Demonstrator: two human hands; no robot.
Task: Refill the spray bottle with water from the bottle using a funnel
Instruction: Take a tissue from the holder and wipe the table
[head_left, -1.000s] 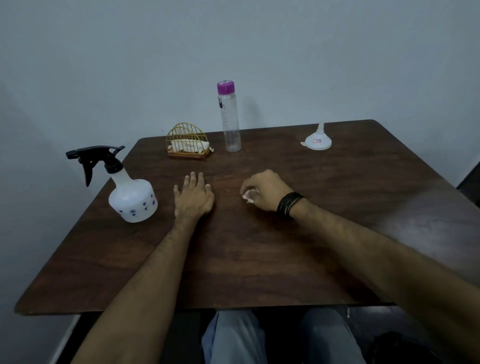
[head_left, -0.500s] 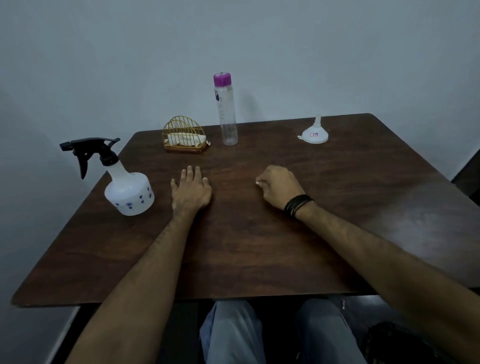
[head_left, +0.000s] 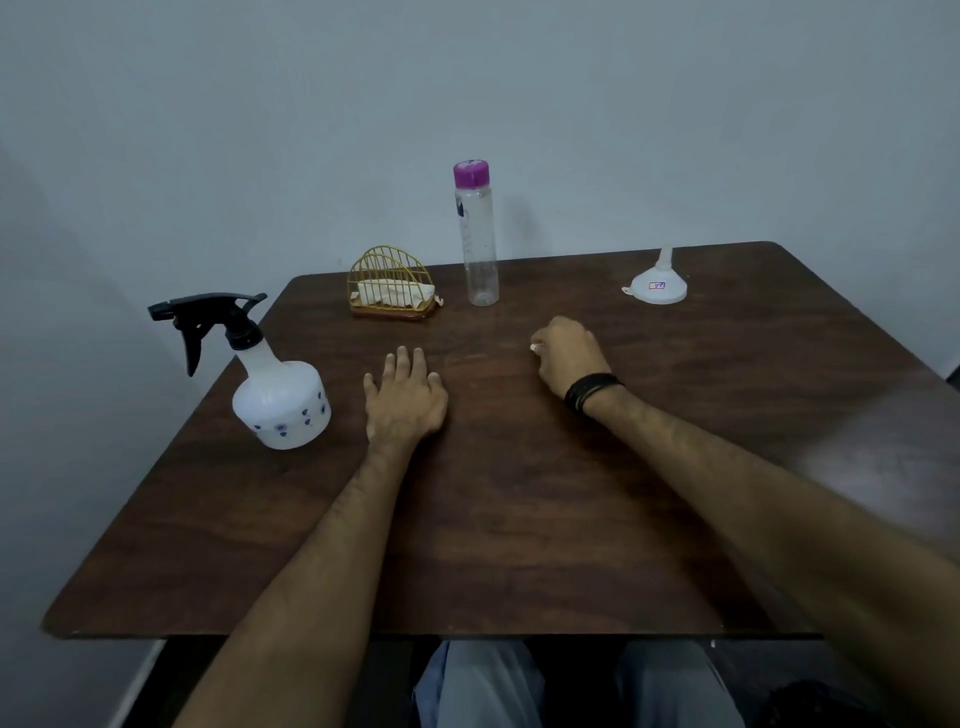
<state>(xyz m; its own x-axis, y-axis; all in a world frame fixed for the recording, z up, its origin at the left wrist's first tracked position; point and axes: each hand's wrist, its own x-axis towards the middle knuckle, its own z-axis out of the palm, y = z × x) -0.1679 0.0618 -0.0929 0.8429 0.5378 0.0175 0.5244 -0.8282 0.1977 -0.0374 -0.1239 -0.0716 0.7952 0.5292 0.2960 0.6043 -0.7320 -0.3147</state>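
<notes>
A white spray bottle (head_left: 280, 402) with a black trigger head stands at the table's left edge. A clear water bottle (head_left: 479, 244) with a purple cap stands upright at the back. A white funnel (head_left: 658, 283) rests mouth-down, spout up, at the back right. My left hand (head_left: 404, 397) lies flat on the table with its fingers together, just right of the spray bottle and not touching it. My right hand (head_left: 566, 353) is curled in mid-table around a small white thing that only peeks out at the fingertips.
A gold wire napkin holder (head_left: 390, 286) with white tissue stands left of the water bottle. The dark wooden table (head_left: 519, 519) meets a grey wall at the back. My knees show under the near edge.
My right hand has slid to the right and away from me, still curled. My left hand stays flat. The view has tilted slightly.
</notes>
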